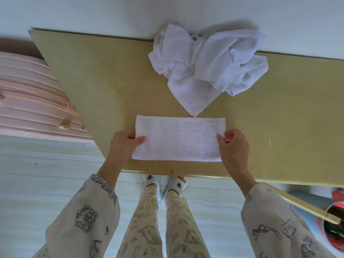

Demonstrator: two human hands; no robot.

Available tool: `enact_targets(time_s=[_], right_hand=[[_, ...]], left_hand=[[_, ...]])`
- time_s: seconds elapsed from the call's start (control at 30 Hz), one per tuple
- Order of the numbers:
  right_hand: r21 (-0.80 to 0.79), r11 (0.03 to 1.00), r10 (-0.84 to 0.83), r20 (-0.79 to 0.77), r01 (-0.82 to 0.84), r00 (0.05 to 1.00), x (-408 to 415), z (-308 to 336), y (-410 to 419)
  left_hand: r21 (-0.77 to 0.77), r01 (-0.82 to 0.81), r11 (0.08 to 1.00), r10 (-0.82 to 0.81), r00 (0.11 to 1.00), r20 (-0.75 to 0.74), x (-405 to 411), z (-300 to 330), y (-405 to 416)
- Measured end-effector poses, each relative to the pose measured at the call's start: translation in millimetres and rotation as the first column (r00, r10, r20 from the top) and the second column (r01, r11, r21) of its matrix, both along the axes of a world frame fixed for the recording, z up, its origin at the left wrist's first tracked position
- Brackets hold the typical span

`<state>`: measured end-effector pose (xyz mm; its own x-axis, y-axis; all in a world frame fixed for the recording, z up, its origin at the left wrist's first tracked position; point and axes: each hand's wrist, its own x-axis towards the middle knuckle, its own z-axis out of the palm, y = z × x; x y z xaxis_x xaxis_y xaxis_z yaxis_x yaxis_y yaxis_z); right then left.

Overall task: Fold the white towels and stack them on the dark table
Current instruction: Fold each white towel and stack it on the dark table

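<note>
Both hands' fingers [140, 140] pinch the folded towel's [177, 139] short edges near the table [96, 86] edge.

This looks like a home, likely a bedroom or a rented room. A pink hard-shell suitcase [33, 101] with a zipper stands beside a plain table [104, 75] pushed against a bare white wall [167, 10]. The floor [46, 174] has pale wood-look boards. The person wears loose printed pyjamas [149, 220] and white slippers [178, 185], indoor house clothing. White towels [206, 66] lie heaped on the table, ordinary household laundry. A small bin [333, 226] sits at the table's right end.
</note>
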<state>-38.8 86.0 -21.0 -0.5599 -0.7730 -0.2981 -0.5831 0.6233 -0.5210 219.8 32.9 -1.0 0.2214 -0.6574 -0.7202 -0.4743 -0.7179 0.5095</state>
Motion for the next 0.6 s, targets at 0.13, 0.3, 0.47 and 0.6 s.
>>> enact_targets(time_s=[0.13, 0.3, 0.47, 0.6], right_hand=[[0.027, 0.998, -0.057, 0.051, 0.055, 0.997, -0.4, -0.7, -4.3], [0.032, 0.997, -0.067, 0.054, 0.065, 0.996, 1.9, -0.3, -4.6], [0.019, 0.999, -0.05, 0.053, 0.049, 0.997, 3.7, 3.3, -6.1], [0.014, 0.999, -0.037, 0.042, 0.036, 0.998, 2.7, 6.2, -7.5]], left_hand=[[0.011, 0.005, 1.0, -0.005, 1.0, -0.004, 0.8, -0.2, -1.2], [0.006, 0.024, 1.0, -0.024, 1.0, 0.001, 1.4, -0.5, -1.8], [-0.037, 0.048, 0.998, -0.046, 0.998, 0.044, -2.7, 0.5, 1.7], [-0.048, 0.044, 0.998, -0.042, 0.998, 0.046, -2.6, 0.5, 2.8]])
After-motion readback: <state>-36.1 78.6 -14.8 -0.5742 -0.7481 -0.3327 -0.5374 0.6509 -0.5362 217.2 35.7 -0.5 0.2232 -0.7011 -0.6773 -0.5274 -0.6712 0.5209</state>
